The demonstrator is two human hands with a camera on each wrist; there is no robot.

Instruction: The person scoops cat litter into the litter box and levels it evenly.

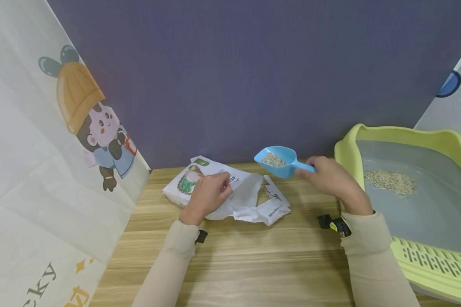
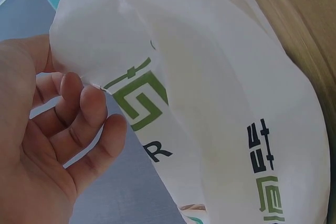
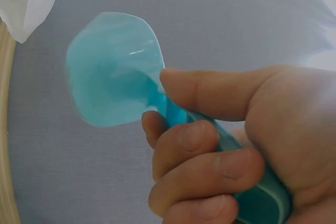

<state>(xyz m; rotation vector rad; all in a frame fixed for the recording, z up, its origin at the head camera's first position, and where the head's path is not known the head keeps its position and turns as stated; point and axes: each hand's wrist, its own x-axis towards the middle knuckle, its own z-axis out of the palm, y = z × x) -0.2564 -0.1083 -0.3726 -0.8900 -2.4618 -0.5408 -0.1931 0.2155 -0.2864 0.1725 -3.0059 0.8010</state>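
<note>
My right hand (image 1: 333, 180) grips the handle of a blue scoop (image 1: 285, 171), its fingers wrapped round it in the right wrist view. Pale pellets (image 1: 273, 159) lie in the scoop's bowl, which is held up beyond the right end of a white printed bag (image 1: 247, 197). The bag lies on its side, torn at its right end. With thumb and fingers, my left hand (image 1: 209, 195) pinches the bag's edge; the other fingers are curled beside the printed side in the left wrist view.
A yellow-green and grey litter box (image 1: 348, 158) stands at the right, with a patch of pellets (image 1: 392, 183) on its floor. Beneath the bag is a wood-grain tabletop (image 1: 269, 260). A dark blue panel (image 1: 230, 85) rises behind it, and a pale decorated wall (image 1: 30, 162) stands at the left.
</note>
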